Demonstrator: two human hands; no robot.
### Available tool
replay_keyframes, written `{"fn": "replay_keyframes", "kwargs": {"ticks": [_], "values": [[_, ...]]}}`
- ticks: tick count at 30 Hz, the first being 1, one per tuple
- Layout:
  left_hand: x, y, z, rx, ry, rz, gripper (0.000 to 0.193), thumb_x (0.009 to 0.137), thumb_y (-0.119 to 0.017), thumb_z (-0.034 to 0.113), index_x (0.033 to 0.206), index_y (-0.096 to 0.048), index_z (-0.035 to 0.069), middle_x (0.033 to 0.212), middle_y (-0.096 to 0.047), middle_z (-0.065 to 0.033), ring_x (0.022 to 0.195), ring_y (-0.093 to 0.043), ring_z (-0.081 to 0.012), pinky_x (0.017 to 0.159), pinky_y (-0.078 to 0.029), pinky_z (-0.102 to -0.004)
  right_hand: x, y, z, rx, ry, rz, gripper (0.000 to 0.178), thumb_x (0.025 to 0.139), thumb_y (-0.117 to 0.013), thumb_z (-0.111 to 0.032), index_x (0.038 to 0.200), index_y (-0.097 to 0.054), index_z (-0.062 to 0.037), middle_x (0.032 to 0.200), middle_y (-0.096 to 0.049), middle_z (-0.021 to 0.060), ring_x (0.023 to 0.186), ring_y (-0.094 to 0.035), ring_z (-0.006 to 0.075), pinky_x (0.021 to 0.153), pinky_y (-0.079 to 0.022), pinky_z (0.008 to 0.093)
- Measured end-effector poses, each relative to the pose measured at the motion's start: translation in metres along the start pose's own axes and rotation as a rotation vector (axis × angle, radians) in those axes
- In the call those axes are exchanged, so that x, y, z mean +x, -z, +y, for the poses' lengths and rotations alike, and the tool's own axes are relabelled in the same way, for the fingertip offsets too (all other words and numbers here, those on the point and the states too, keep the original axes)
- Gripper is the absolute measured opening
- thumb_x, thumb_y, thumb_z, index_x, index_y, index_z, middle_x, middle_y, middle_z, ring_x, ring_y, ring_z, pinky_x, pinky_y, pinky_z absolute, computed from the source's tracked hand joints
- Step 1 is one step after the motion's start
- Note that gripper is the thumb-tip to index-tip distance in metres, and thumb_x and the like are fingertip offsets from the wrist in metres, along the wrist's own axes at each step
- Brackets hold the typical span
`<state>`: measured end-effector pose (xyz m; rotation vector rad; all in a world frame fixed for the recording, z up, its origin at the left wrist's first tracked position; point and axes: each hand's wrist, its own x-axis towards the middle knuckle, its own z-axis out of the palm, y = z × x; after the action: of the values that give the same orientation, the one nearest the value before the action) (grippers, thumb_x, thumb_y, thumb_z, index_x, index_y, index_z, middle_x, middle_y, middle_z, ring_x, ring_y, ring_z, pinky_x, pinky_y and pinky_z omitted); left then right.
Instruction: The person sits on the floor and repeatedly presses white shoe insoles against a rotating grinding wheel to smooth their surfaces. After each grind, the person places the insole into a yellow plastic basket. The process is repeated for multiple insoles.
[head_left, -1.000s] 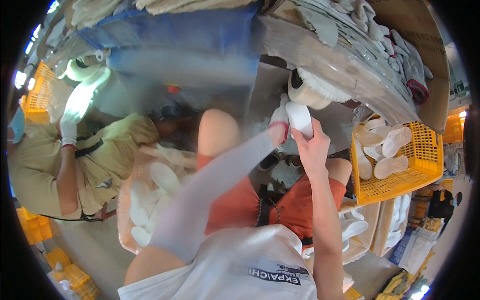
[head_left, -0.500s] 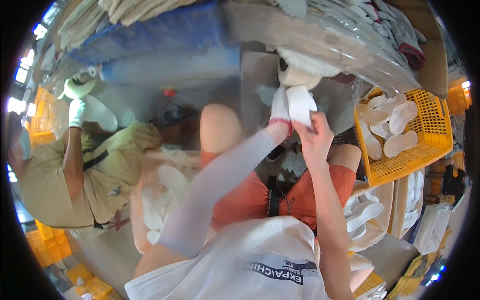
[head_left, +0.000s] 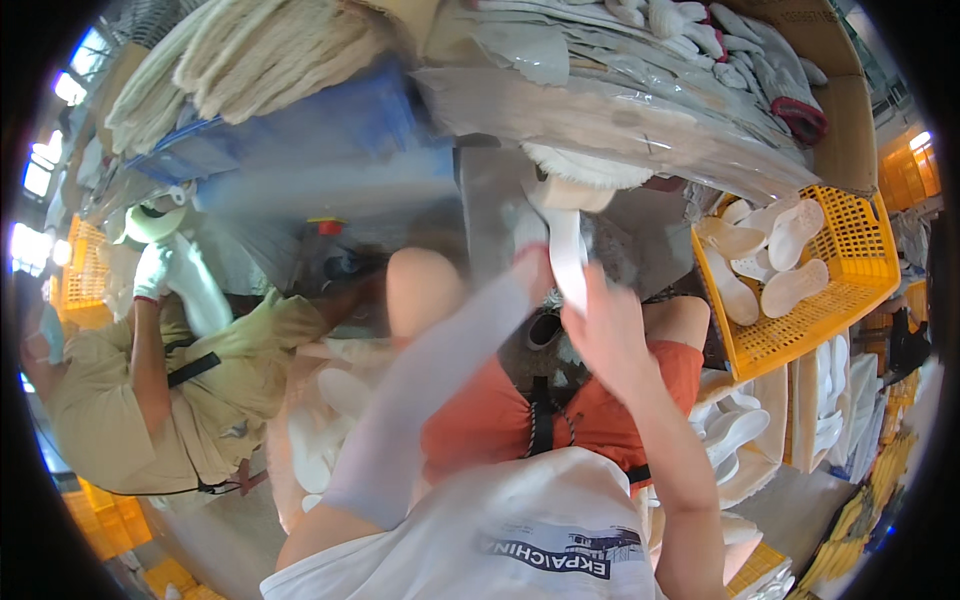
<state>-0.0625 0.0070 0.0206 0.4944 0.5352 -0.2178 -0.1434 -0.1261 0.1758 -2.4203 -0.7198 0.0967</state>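
Both my hands hold a white shoe sole (head_left: pixel 568 255) up against a cream-coloured roller (head_left: pixel 578 194). My left hand (head_left: pixel 532 238), in a white knit glove with a red cuff, is closed along the sole's left side; motion blurs its fingers. My bare right hand (head_left: pixel 604 318) pinches the sole's near end between thumb and fingers. The sole stands nearly on edge, its far end at the roller. Fluffy white material (head_left: pixel 590 168) hangs just above the roller.
On my right stands a yellow basket (head_left: pixel 800 345) with several pale soles (head_left: pixel 796 234). More white soles (head_left: pixel 735 435) lie in a lined container below it. A co-worker (head_left: pixel 170 370) sits at left, holding a sole. Gloves (head_left: pixel 690 25) and plastic sheeting (head_left: pixel 620 125) fill the far side.
The sole has turned from showing its broad face to nearly edge-on, and it has shifted left. My right hand has moved down and left with it.
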Motion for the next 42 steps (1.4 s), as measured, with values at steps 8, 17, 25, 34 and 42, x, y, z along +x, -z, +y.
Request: {"fn": "replay_keyframes", "kwargs": {"ticks": [8, 17, 25, 34, 42], "values": [[-0.001, -0.006, -0.015, -0.066, -0.093, -0.008, 0.043, 0.110, -0.038, 0.039, 0.126, -0.063, 0.008, 0.120, -0.070, -0.0128, 0.107, -0.068, -0.0307, 0.093, -0.055, -0.0408, -0.063, -0.006, 0.010, -0.028, 0.094, 0.030, 0.062, 0.082, -0.065, 0.007, 0.141, -0.047, 0.0069, 0.104, -0.066, 0.0290, 0.093, -0.066, 0.0468, 0.080, -0.055, 0.0533], [-0.002, 0.011, -0.017, -0.053, -0.139, -0.045, 0.044, 0.111, -0.036, 0.038, 0.132, -0.061, 0.008, 0.126, -0.068, -0.0136, 0.112, -0.067, -0.0311, 0.099, -0.053, -0.0408, 0.055, -0.072, 0.054, 0.056, -0.014, 0.405, 0.023, 0.089, -0.072, -0.013, 0.100, -0.059, 0.0019, 0.072, -0.066, 0.0264, 0.071, -0.068, 0.0463, 0.064, -0.054, 0.0522], [0.014, -0.003, 0.024, -0.043, -0.143, -0.018, 0.045, 0.112, -0.035, 0.037, 0.137, -0.059, 0.008, 0.131, -0.066, -0.0142, 0.117, -0.066, -0.0315, 0.104, -0.051, -0.0407, 0.056, -0.047, 0.054, 0.272, -0.145, 0.008, 0.064, 0.082, -0.084, -0.024, 0.136, -0.060, 0.0000, 0.123, -0.071, 0.0189, 0.106, -0.072, 0.0270, 0.092, -0.056, 0.0374], [-0.012, 0.030, 0.001, 0.319, -0.627, -0.016, 0.044, 0.105, -0.055, 0.045, 0.108, -0.068, 0.003, 0.095, -0.070, -0.0115, 0.082, -0.066, -0.0227, 0.079, -0.054, -0.0343, -0.046, 0.034, 0.048, 0.951, -0.528, -0.291, 0.078, 0.081, -0.080, -0.005, 0.151, -0.046, -0.0015, 0.139, -0.059, 0.0104, 0.127, -0.057, 0.0189, 0.107, -0.048, 0.0340], [0.019, 0.034, 0.037, 0.238, -0.446, -0.134, 0.045, 0.110, -0.043, 0.037, 0.138, -0.058, 0.006, 0.133, -0.065, -0.0106, 0.125, -0.058, -0.0234, 0.106, -0.046, -0.0333, 0.030, 0.022, 0.039, 1.071, -0.520, -0.011, 0.056, 0.085, -0.079, -0.019, 0.133, -0.062, 0.0059, 0.117, -0.072, 0.0170, 0.108, -0.068, 0.0239, 0.094, -0.055, 0.0357]]}}
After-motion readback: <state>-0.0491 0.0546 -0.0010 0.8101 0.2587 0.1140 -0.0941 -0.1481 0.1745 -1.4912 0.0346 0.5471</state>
